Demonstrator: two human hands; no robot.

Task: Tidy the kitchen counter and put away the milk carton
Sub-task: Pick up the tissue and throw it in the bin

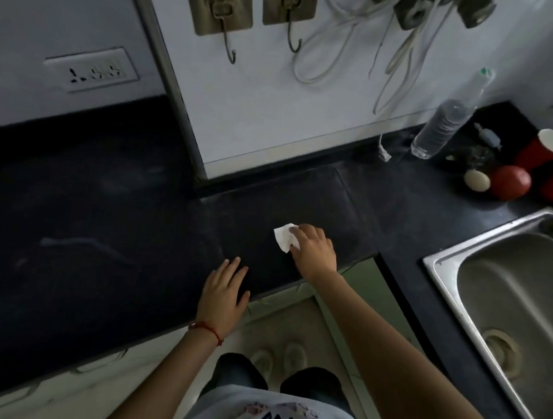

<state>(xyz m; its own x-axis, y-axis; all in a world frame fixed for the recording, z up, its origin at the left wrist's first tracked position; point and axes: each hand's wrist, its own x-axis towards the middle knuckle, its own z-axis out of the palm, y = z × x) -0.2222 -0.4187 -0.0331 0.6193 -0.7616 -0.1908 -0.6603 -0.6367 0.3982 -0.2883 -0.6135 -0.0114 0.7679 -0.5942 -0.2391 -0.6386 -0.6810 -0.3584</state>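
Carton: not in view; no milk carton shows anywhere in the frame, so its direction from either hand cannot be told.
Tissue (pixel 284 236): white, crumpled, lying on the dark bench (pixel 99 227) near the front edge, pressed under the right hand.
Right hand (pixel 313 249): the grip is clamped on the tissue, fingers curled over its right side; the free part of the tissue sticks out to the hand's left.
Left hand (pixel 224 291): flat on the bench edge, fingers straight and apart, holding nothing, just left of and nearer the body than the right.
Key relation: the unwiped bench stretches mostly to the left of the tissue, so the wiping stroke likely runs leftward, toward the left hand.
Sink (pixel 444 260): to the right, well apart from the tissue.
Far corner: bottle (pixel 443 123), red cups (pixel 541 149), ball (pixel 511 181), egg (pixel 477 180).
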